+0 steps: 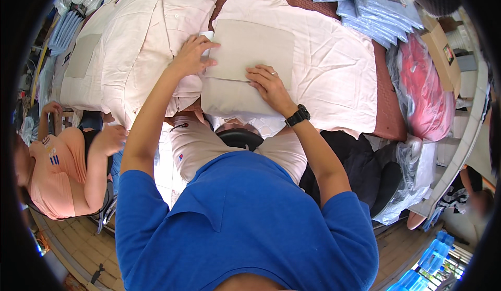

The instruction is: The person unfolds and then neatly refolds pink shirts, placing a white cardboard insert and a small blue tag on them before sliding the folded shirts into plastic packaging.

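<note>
A cream long-sleeved shirt [334, 67] lies spread on the table in front of me. On its left half rests a flat beige-grey rectangular board [255, 43]. My left hand [194, 56] is at the board's left edge, its thumb and fingers apart and nothing seen in it. A small white piece [207, 35] shows just beyond those fingers; I cannot tell what it is. My right hand [270, 86] lies on the board's near edge, fingers loosely stretched, with a ring and a black wristwatch. Below that edge, a greyish-cream layer [237, 97] hangs toward my lap.
To the left, a thick pile of cream shirts [141, 46] abuts the work. Bagged blue garments [376, 9] and a red bagged bundle [425, 93] lie at the right, by a cardboard box [442, 53]. A seated person in orange [68, 171] is at the left.
</note>
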The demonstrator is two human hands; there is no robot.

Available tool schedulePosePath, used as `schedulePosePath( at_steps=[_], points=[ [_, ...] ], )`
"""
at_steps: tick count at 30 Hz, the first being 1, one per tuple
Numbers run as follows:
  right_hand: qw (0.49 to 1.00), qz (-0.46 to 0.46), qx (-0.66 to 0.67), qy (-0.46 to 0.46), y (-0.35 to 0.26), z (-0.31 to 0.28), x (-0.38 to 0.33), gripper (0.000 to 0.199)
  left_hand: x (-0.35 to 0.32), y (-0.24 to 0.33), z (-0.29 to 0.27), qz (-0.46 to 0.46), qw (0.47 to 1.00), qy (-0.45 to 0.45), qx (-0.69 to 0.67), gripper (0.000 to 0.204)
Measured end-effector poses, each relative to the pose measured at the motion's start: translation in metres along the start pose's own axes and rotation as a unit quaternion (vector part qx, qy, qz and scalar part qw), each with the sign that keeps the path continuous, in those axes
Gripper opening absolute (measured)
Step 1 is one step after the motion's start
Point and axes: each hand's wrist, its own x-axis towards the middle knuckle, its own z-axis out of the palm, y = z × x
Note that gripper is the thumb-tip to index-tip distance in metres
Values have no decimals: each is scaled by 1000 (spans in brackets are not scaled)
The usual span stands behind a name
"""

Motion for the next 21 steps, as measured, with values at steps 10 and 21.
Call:
schedulePosePath(
  at_steps=[10,21],
  points=[
    [997,62,-35,14,36,-47,5,24,2,-5,5,-13,1000,-8,-9,56],
    [994,85,-61,-20,63,-52,-10,31,7,2,-1,-46,998,-25,-16,56]
  ],
)
